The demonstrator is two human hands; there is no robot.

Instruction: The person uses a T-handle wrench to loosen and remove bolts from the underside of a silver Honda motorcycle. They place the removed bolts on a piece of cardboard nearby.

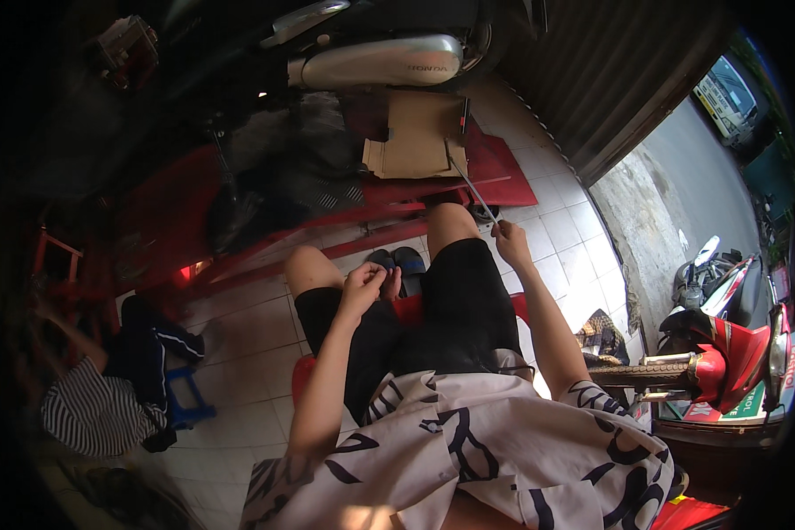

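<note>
Red steel fills the middle of the view: a long red metal motorcycle lift ramp (495, 177) lies across the white tiled floor (574, 238), and a motorcycle with a silver chrome exhaust muffler (375, 62) stands at its far end. A flattened brown cardboard sheet (420, 132) rests on the ramp, just below the muffler. The person sits on a low red plastic stool (406, 309), knees up in black shorts. At the left edge another person in a striped shirt (93, 411) crouches beside a small blue plastic stool (185, 397). Now the hands. The right hand (508, 240) is clenched around the near end of a thin long metal rod (468, 185), which slants up and away over the right knee to the cardboard. The left hand (364, 284) sits curled above the left thigh, fingers pinched together; what they hold, I cannot tell. Just beyond it, a pair of dark blue rubber sandals (399, 261).
</note>
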